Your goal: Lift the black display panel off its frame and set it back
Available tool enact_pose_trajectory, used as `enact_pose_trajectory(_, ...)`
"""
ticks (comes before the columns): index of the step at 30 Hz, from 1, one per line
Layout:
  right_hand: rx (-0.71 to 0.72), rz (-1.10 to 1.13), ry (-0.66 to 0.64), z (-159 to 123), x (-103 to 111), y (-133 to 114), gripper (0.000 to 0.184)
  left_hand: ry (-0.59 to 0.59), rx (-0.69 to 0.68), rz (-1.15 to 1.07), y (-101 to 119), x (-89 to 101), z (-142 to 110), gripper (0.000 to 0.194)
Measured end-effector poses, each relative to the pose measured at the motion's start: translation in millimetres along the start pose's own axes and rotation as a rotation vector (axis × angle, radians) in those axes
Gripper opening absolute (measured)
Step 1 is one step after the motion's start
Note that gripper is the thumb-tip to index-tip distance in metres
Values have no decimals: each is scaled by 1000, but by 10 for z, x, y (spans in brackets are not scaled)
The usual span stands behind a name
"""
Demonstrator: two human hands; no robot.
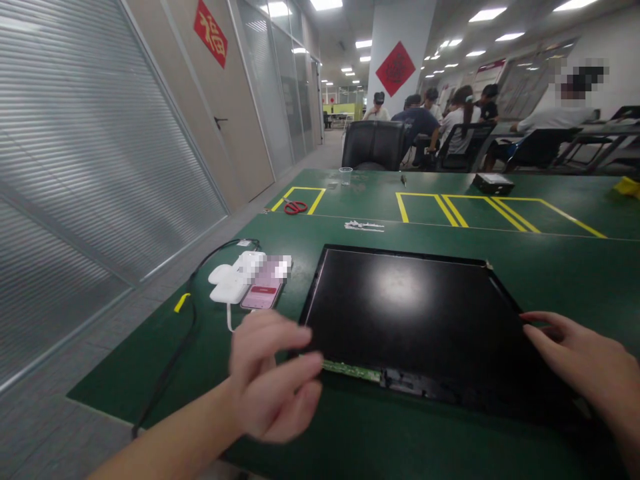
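A black flat display panel (415, 313) lies screen up on the green table, with a strip of green circuit board (353, 370) along its near edge. My right hand (583, 357) has its thumb and fingers at the panel's right edge, gripping it. Just off the near left corner is my left hand (277, 380), slightly blurred. Its fingers are loosely bent and spaced apart, with nothing visible between them; it hides that corner. Left of the panel lie a phone (263, 293) with a lit screen and a white charger-like device (233, 283) with a cable.
A black cable (173, 367) runs along the table's left side beside a yellow tape piece (181, 303). Red-handled scissors (295, 207), white strips (364, 227), a clear cup (345, 176) and a black box (493, 183) sit farther back. Several people sit beyond an office chair (373, 143).
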State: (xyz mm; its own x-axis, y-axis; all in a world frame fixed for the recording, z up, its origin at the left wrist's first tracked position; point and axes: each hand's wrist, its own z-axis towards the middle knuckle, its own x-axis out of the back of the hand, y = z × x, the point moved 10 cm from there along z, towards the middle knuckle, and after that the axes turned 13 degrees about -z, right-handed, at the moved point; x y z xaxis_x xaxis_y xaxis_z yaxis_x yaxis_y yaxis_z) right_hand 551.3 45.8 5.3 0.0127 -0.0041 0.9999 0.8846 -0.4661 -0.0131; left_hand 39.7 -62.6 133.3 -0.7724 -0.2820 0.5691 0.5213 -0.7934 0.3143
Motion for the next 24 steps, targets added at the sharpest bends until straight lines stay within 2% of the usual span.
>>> enact_pose_trajectory(2,3,1,0,11,0,4,59,-70,-16,-22,-220,-268,147,37)
enact_pose_trajectory(4,-6,8,-18,15,-5,18,59,-237,97,-18,-541,-597,176,29)
enact_pose_trajectory(8,-33,1,-76,-10,-10,28,63,-386,285,-32,-982,-903,-35,26)
enact_pose_trajectory(12,-48,21,-106,-21,-25,33,62,-393,344,-64,-1105,-967,-200,29)
enact_pose_trajectory(19,-15,62,-46,52,-42,73,53,-235,430,-63,-1238,-815,-202,30)
enact_pose_trajectory(24,-9,37,-20,42,-38,72,55,-259,496,-51,-1389,-837,-262,27)
